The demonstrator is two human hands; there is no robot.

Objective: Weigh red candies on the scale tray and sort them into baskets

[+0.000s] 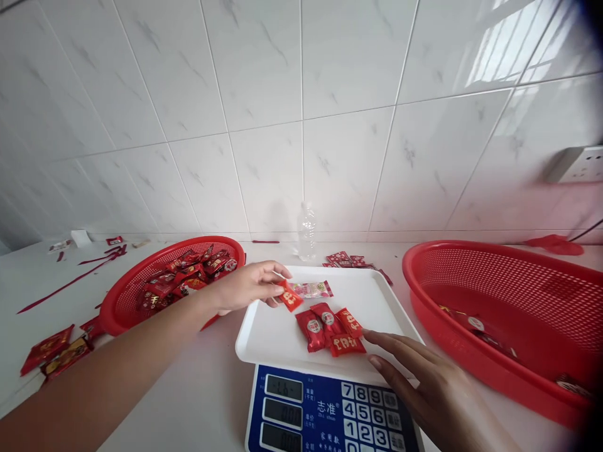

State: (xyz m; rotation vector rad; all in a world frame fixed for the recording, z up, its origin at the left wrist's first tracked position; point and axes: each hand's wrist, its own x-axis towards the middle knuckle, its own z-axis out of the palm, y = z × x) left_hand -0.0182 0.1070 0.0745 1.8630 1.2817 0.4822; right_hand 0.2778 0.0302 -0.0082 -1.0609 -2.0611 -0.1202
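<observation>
Over the left part of a white weighing tray [264,333], my left hand [257,285] pinches a small red wrapped candy [290,296] with gold print. A pink and clear candy packet [313,289] lies on the tray just behind it. Near the tray's middle sits a cluster of red wrapped candies [313,329], some with round pale labels and some with gold print. My right hand [414,376] reaches in from the right, fingers apart, its fingertips beside the cluster's right edge. Below the tray is the blue scale panel [320,408] with keys and displays.
A red basket [113,307] full of candies stands left, with loose packets [51,351] beside it. Another red basket [452,339], holding a few candies, stands right. A clear plastic bottle [307,232] and more packets [346,258] are behind the tray, near the tiled wall [348,169].
</observation>
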